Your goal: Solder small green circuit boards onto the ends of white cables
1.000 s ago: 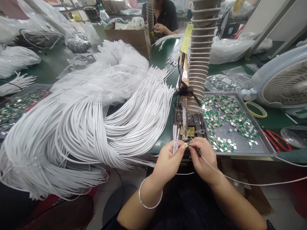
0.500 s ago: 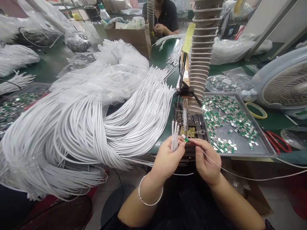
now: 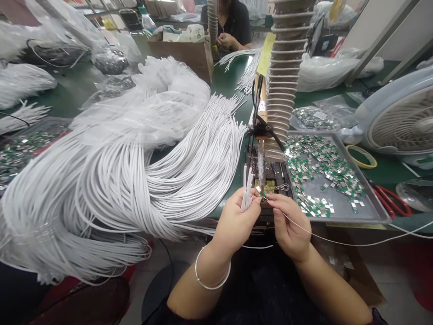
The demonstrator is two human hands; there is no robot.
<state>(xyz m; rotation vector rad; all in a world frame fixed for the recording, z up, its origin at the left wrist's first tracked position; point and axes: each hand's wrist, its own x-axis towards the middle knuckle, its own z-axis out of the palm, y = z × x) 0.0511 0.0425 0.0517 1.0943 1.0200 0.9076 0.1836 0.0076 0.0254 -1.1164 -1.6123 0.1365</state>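
My left hand [image 3: 235,221] grips a bunch of white cables [image 3: 246,196] upright, their stripped ends pointing away from me. My right hand [image 3: 288,225] pinches a thin white wire [image 3: 321,238] that trails off to the right. A tiny green-and-silver piece [image 3: 260,193] sits at my right fingertips, close to the cable ends. Just beyond my hands, a small gold-coloured circuit board [image 3: 267,186] lies in a dark metal jig [image 3: 270,174]. My fingers hide the join between the wire and the green piece.
A huge bundle of white cables [image 3: 118,180] fills the bench to my left. To the right, a metal tray [image 3: 370,203] holds several green-and-silver pieces. A ribbed hose [image 3: 284,76], a fan [image 3: 402,122] and red scissors [image 3: 392,201] stand nearby. A co-worker [image 3: 226,27] works across the bench.
Both hands have risen slightly away from me. The white cable ends now stand higher, over the gold board, and the small green piece has moved up with my right fingertips.
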